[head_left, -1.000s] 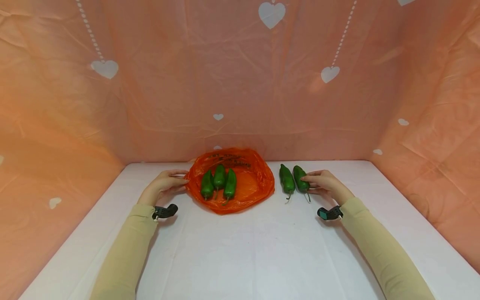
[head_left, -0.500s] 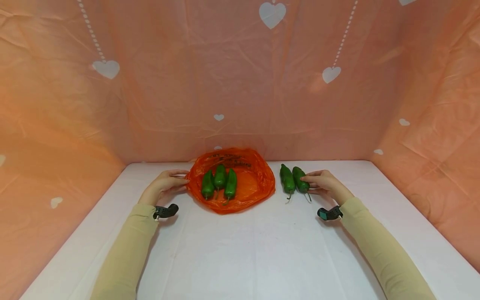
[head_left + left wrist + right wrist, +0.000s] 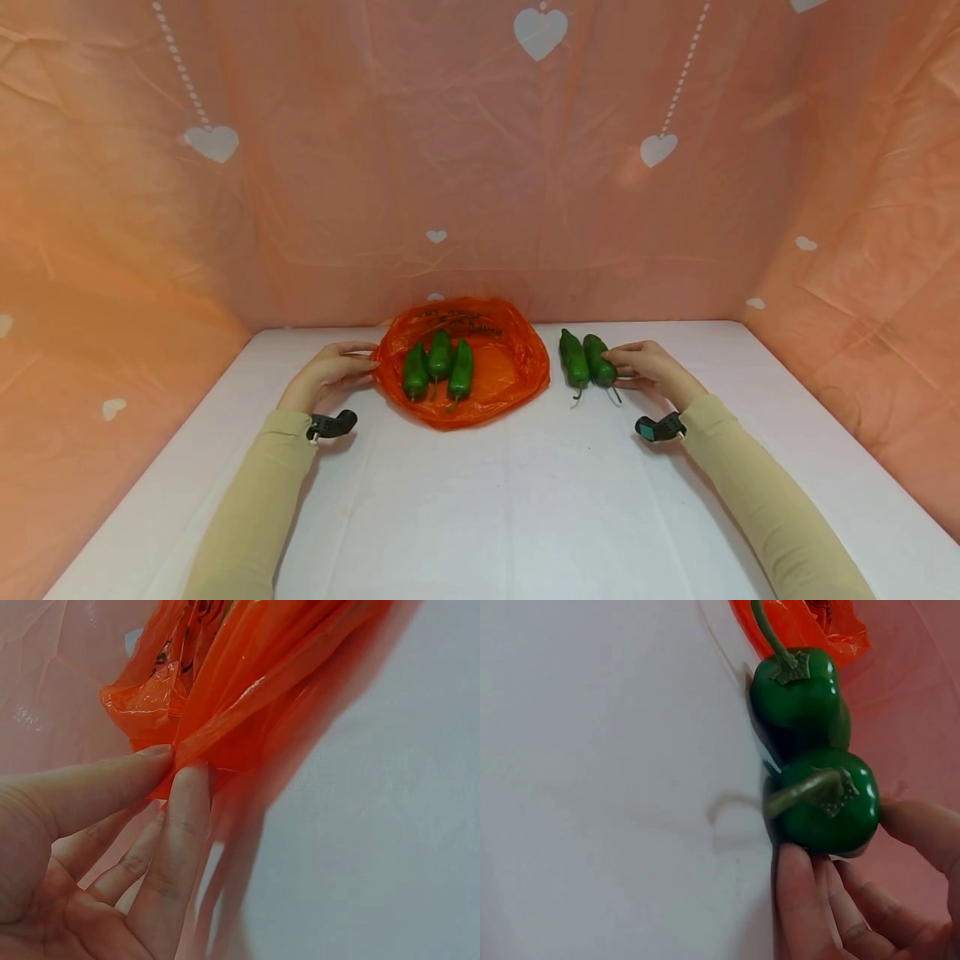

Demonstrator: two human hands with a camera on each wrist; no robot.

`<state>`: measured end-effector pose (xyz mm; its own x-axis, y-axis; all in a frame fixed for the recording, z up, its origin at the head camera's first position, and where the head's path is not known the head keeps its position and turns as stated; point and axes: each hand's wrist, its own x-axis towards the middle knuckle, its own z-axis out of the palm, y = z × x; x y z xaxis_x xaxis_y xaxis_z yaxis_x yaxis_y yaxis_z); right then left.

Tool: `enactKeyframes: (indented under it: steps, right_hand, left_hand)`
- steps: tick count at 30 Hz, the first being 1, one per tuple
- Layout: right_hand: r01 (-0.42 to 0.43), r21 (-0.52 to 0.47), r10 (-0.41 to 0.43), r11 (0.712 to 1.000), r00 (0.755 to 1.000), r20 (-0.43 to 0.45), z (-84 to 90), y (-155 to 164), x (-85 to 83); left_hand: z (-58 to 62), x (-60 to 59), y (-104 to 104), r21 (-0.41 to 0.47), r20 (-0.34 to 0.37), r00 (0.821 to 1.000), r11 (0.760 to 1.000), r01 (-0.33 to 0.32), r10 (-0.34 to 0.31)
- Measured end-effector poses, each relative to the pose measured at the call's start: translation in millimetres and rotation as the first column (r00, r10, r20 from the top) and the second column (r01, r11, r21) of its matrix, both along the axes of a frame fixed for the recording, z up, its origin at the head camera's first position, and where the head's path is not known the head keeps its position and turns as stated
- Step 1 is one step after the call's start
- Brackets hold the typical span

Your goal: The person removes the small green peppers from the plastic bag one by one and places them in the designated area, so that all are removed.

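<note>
A thin orange plastic bag point(image 3: 498, 379) lies spread on the table with its mouth gaping upward and dark print inside. Three green peppers point(image 3: 439, 354) rest in its left half. My left hand point(image 3: 324, 372) pinches the bag's left edge; the left wrist view shows the gathered film point(image 3: 247, 720) between digits. Right of the bag, two more green peppers lie side by side, stems toward me. My right hand point(image 3: 651, 367) holds the right-hand pepper point(image 3: 832, 821) from its outer side, digits on two sides of it. The other pepper point(image 3: 799, 694) touches it, with no hand on it.
A white cloth covers the table point(image 3: 480, 508). Behind and at both sides hangs a pink-orange sheet point(image 3: 480, 167) with white hearts, close to the table's far edge. Both wrists carry dark cameras point(image 3: 332, 423).
The right-hand pepper has shifted slightly left against its neighbour, my right fingers staying on it. The left hand and the bag look about the same.
</note>
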<state>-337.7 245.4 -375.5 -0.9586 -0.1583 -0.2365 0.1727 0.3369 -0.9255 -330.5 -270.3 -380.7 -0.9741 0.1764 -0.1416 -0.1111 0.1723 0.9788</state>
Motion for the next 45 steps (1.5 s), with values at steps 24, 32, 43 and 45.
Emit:
enactKeyframes:
  steps: [24,32,43,45]
  right_hand:
    - [-0.073,-0.009,0.072,0.997,0.993,-0.093,3.3,14,7.8]
    - [-0.057,-0.059,0.051,0.997,0.994,-0.093,11.6,18,6.0]
    - [-0.068,-0.150,0.052,0.986,0.992,-0.111,22.8,20,6.4]
    - [-0.079,-0.146,0.062,0.986,0.991,-0.123,24.1,20,6.0]
  left_hand:
    - [-3.1,-5.4,-2,0.060,0.018,1.000,0.998,0.015,-0.016]
    - [-2.8,-3.4,-1,0.079,-0.001,1.000,0.997,0.027,-0.027]
    - [-0.3,-2.9,-1,0.046,0.022,1.000,0.999,0.017,-0.018]
    - [-0.2,-2.3,-2,0.045,0.022,1.000,0.999,0.020,-0.021]
